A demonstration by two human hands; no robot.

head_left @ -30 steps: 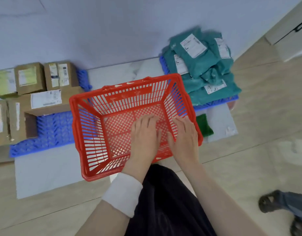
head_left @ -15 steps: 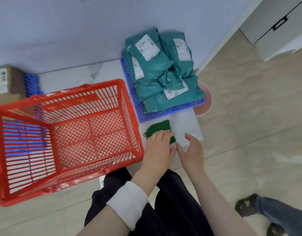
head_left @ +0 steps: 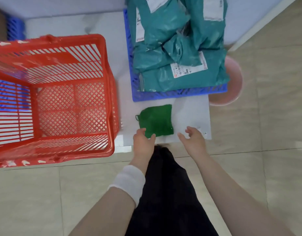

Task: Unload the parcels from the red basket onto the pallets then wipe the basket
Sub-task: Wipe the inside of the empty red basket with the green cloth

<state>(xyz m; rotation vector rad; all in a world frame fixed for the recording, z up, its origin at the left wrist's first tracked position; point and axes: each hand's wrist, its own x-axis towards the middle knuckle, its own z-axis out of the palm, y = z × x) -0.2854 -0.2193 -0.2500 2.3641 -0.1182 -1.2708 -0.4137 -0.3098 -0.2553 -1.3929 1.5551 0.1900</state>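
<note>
At centre frame, the left hand (head_left: 143, 142) touches the near edge of the green cloth (head_left: 156, 120) with fingers loosely open, not yet gripping; the right hand (head_left: 192, 138) hovers open and empty beside it. The red basket (head_left: 111, 99) stands empty at left, the teal parcels (head_left: 177, 48) on the blue pallet (head_left: 164, 96), so wiping comes next: pinch up the cloth.

left hand (head_left: 143, 142) reaches forward, fingers (head_left: 142, 132) spread; right hand (head_left: 193, 139) loosely cupped.

A beige tiled floor (head_left: 274, 150) carries a white sheet (head_left: 192, 113). On the sheet, a green cloth (head_left: 157, 120) lies flat. Left of the cloth stands the red basket (head_left: 111, 106); behind the cloth lies a blue pallet (head_left: 164, 96). Right of that pallet, a pink basin (head_left: 235, 86) sits on the tiles.
</note>
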